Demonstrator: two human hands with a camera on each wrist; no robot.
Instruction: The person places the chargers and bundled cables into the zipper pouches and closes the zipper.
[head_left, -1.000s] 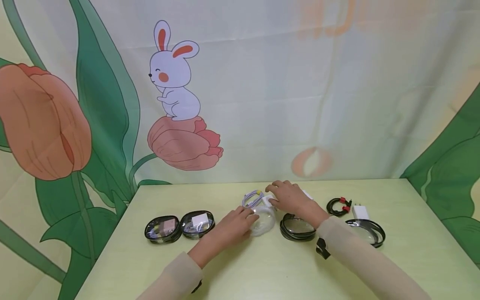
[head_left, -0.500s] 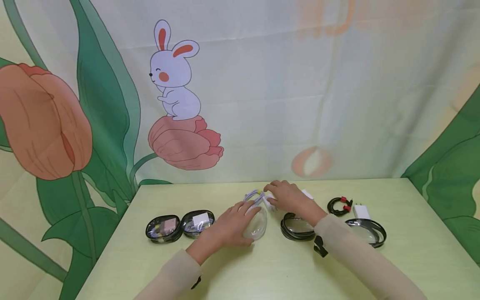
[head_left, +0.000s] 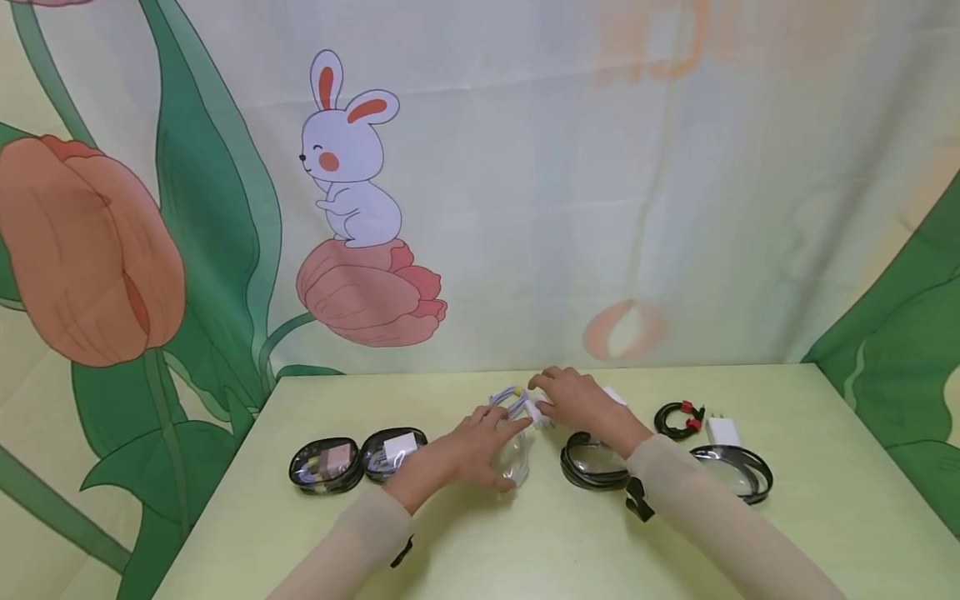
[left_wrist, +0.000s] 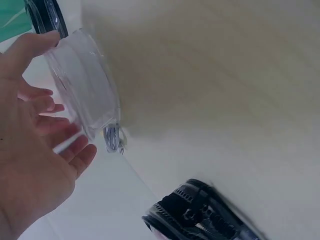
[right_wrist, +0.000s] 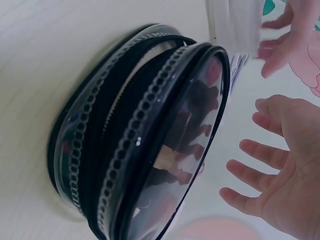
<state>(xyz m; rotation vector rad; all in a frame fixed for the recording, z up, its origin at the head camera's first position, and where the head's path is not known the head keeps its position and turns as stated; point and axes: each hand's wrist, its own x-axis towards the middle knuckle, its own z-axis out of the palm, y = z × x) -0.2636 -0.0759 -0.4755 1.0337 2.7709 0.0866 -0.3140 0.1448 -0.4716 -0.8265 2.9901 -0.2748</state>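
Note:
My left hand (head_left: 474, 448) spans a clear round plastic pouch (head_left: 514, 460) at the middle of the table, fingers and thumb spread. In the left wrist view, its thumb tip is right at the rim of the clear pouch (left_wrist: 90, 82), and the fingers lie loosely beside it. Just beyond are a coiled lilac cable (head_left: 508, 398) with a yellow tie and a white charger (head_left: 537, 414). My right hand (head_left: 587, 410) is nearest the charger; in the right wrist view its fingers extend without holding anything. Under that forearm sits a black-trimmed clear zip pouch (right_wrist: 125, 140).
Two filled black-trimmed pouches, one at far left (head_left: 324, 465) and its neighbour (head_left: 392, 454), stand left of the hands. On the right are a black cable (head_left: 678, 421) with red ties, a white charger block (head_left: 723, 433) and another black-trimmed pouch (head_left: 731, 473). A printed curtain hangs behind.
My left hand has spread its thumb and fingers wider over the clear pouch, which has shifted slightly left and turned. The right hand has hardly moved. The head view has tilted slightly.

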